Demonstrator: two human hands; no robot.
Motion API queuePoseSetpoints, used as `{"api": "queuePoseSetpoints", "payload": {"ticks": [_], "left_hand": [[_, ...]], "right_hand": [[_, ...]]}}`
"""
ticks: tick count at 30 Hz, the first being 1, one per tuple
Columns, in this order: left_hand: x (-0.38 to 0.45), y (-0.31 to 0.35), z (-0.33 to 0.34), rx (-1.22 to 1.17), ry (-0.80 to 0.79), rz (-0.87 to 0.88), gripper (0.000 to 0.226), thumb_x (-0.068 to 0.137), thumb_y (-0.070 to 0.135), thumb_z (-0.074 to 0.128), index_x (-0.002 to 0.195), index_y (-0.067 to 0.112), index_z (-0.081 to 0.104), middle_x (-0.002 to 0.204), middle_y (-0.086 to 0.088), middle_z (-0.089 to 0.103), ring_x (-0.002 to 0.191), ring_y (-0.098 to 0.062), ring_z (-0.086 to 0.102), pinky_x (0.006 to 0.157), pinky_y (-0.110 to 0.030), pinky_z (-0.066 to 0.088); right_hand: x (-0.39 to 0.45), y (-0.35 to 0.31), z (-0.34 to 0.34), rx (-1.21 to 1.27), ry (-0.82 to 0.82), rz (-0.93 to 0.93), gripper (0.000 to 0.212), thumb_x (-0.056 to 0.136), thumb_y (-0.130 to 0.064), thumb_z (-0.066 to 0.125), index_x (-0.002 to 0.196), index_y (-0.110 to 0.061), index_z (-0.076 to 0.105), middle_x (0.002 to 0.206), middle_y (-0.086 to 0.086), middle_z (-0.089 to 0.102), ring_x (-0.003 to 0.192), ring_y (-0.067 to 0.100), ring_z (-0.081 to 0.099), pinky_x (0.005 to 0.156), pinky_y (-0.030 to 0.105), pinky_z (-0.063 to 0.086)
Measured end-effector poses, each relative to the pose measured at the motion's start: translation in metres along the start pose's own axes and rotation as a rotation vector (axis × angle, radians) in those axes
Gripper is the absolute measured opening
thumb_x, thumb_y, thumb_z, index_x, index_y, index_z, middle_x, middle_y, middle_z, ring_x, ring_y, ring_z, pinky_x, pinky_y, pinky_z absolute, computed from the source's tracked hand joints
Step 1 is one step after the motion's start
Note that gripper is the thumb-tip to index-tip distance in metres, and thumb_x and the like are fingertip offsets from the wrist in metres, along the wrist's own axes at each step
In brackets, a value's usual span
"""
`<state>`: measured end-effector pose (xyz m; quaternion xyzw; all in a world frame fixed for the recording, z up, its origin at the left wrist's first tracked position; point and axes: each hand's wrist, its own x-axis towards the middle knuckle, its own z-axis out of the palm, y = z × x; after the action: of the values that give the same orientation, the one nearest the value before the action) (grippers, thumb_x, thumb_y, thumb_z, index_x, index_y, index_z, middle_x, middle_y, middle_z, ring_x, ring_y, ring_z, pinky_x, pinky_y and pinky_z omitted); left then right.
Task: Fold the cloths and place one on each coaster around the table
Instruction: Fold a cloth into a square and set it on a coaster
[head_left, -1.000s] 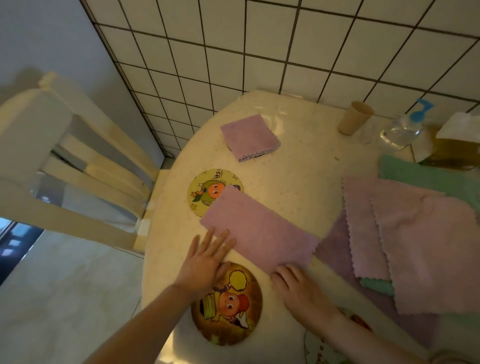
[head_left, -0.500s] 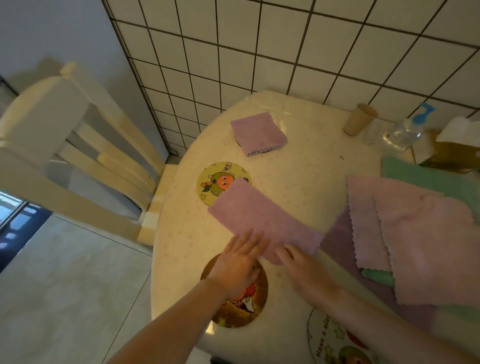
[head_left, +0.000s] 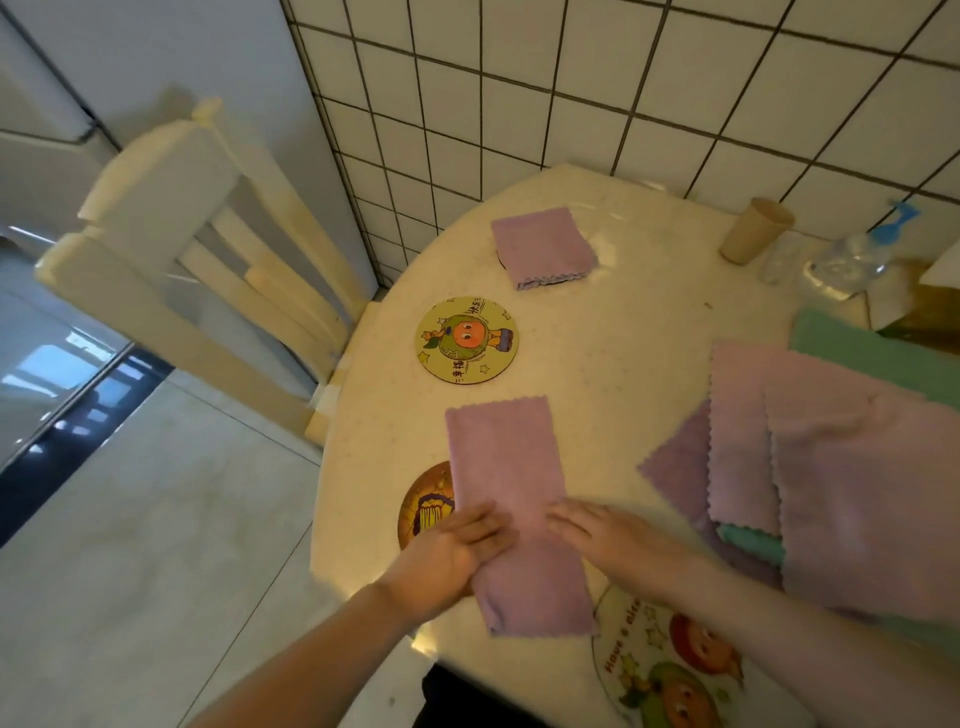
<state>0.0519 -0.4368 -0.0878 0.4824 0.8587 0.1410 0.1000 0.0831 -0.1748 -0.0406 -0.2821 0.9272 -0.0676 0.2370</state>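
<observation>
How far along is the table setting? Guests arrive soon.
Done: one folded purple cloth sits on the far coaster. In hand: both hands, left hand and right hand, flatten a half-folded cloth. Left: the green coaster, brown coaster and near coaster lie bare; a cloth pile waits.

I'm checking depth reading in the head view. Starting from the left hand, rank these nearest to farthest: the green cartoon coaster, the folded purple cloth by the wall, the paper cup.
From the left hand:
1. Green cartoon coaster, just ahead.
2. Folded purple cloth, farther back near the wall.
3. Paper cup, far right corner.
</observation>
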Motion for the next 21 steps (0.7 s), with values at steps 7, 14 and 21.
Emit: {"api": "queuePoseSetpoints", "payload": {"ticks": [7,14,21], "left_hand": [[-0.011,0.004,-0.006,-0.27,-0.08,-0.29,0.059,0.087,0.042,0.05,0.144,0.025,0.041,0.148,0.003,0.042,0.139,-0.009,0.029,0.116,-0.022,0.02],[0.008,0.0,-0.033,-0.532,-0.036,-0.554,0.042,0.093,0.053,0.037,0.112,0.029,0.066,0.098,0.008,0.07,0.086,-0.009,0.064,0.08,-0.027,0.05],[0.055,-0.041,-0.048,-1.086,0.114,-1.017,0.041,0.094,0.046,0.051,0.088,0.007,0.064,0.07,-0.013,0.068,0.064,-0.03,0.07,0.064,-0.049,0.059]], "right_hand": [[0.001,0.018,0.022,-0.146,0.094,-0.173,0.07,0.065,-0.002,0.059,0.133,-0.013,0.049,0.137,0.006,0.052,0.123,0.021,0.052,0.098,0.034,0.047],[0.016,0.026,0.007,0.199,0.174,-0.064,0.041,0.09,-0.021,0.047,0.13,-0.025,0.048,0.122,-0.013,0.057,0.11,0.002,0.053,0.095,0.022,0.046],[0.068,0.035,-0.014,0.778,0.333,0.396,0.026,0.093,-0.03,0.055,0.068,-0.029,0.048,0.057,-0.011,0.051,0.05,-0.001,0.049,0.048,0.016,0.035]]}}
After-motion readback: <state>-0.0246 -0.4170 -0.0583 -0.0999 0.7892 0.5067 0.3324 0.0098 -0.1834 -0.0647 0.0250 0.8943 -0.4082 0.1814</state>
